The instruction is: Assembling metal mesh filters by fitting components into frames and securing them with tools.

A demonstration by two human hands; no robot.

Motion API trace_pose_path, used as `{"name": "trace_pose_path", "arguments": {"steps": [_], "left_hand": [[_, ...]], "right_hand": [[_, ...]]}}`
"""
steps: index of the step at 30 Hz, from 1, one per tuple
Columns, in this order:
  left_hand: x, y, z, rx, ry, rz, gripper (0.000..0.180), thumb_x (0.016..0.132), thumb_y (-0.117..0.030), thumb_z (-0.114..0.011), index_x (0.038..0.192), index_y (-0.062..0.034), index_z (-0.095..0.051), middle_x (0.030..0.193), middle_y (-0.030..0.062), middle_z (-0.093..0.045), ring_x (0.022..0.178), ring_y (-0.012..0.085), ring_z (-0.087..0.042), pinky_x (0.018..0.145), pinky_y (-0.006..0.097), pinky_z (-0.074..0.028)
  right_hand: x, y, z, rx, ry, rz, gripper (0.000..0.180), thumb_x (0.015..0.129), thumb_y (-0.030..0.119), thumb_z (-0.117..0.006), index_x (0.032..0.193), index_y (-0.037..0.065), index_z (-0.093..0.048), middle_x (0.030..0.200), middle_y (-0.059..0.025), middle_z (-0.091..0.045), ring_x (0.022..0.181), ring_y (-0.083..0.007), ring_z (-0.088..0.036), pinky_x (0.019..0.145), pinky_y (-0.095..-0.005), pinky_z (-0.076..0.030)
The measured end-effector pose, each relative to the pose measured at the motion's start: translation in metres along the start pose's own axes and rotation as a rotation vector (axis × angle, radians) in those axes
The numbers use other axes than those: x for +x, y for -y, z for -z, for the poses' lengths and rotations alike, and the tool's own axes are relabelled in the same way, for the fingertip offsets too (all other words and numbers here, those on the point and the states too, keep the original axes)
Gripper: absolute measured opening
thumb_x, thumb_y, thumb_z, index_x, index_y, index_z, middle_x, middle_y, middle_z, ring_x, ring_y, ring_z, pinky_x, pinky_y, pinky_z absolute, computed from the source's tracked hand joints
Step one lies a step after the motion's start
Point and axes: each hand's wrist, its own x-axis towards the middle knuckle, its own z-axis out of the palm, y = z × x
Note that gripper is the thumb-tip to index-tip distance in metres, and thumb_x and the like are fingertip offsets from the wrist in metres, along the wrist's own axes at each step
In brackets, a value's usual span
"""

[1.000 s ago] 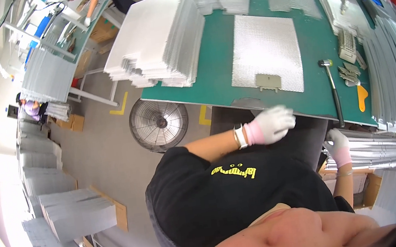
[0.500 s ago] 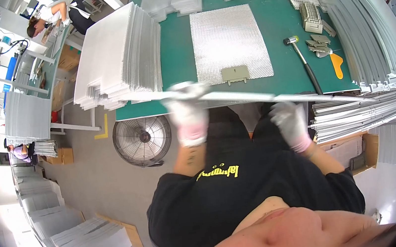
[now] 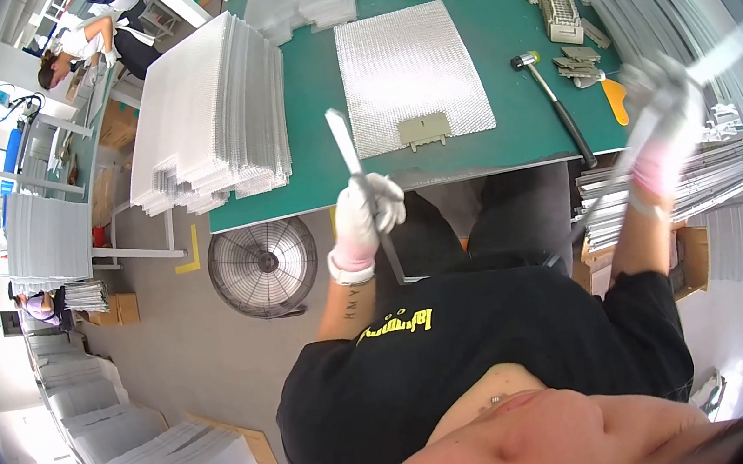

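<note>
A thin silvery metal frame (image 3: 343, 137) is in my gloved left hand (image 3: 369, 216), whose fingers wrap around one of its long sides in front of the table edge. From there the frame bends near my shirt and seems to run across to the right. My gloved right hand (image 3: 663, 104), smeared by motion, is raised over the table's right end and closed around its other side. On the table lies a silvery mesh panel (image 3: 413, 62), with a grey-green plastic plate (image 3: 425, 130) on its near edge. Neither hand touches the panel.
Mesh panels (image 3: 195, 105) are stacked on the green table (image 3: 319, 117) at left. At right lie a mallet (image 3: 557, 104), an orange-handled scraper (image 3: 615, 101) and grey plastic parts (image 3: 561, 16). Metal strips (image 3: 712, 178) are stacked below. A floor fan (image 3: 264, 270) stands under the table's left.
My right hand has swung up and right from the table's front edge. The left hand has come slightly lower, and the frame has turned from lying nearly level to standing up in it.
</note>
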Motion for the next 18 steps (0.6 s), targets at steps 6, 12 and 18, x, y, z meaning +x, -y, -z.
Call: {"name": "trace_pose_path", "arguments": {"steps": [6,12,18], "left_hand": [[-0.009,0.045,-0.017,0.468,-0.35,-0.083,0.036,0.105,-0.026,-0.046,0.12,0.006,-0.053,0.09,0.0117,-0.057,0.082,0.0194,-0.059,0.082,0.036,-0.051],[-0.035,0.073,-0.059,0.069,-0.437,0.018,0.06,0.091,-0.001,-0.064,0.146,-0.0035,-0.038,0.131,0.0074,-0.05,0.118,0.0169,-0.052,0.101,0.034,-0.044],[-0.004,0.141,-0.079,-0.471,-0.215,0.545,0.047,0.103,-0.04,-0.053,0.136,-0.0057,-0.048,0.137,0.0114,-0.053,0.128,0.0282,-0.051,0.106,0.046,-0.042]], "right_hand": [[0.041,-0.18,-0.046,0.431,0.336,-0.49,0.021,0.1,0.026,-0.06,0.1,0.005,-0.056,0.098,-0.0122,-0.066,0.088,-0.024,-0.064,0.079,-0.0371,-0.055],[0.009,-0.207,-0.023,0.049,0.56,-0.602,0.033,0.101,0.031,-0.059,0.115,0.001,-0.056,0.097,-0.0099,-0.066,0.085,-0.0146,-0.064,0.074,-0.0266,-0.055],[-0.075,-0.158,0.014,-0.318,0.864,-0.659,0.033,0.103,0.023,-0.053,0.126,-0.001,-0.052,0.091,-0.0053,-0.062,0.079,-0.0123,-0.063,0.072,-0.0257,-0.052]]}}
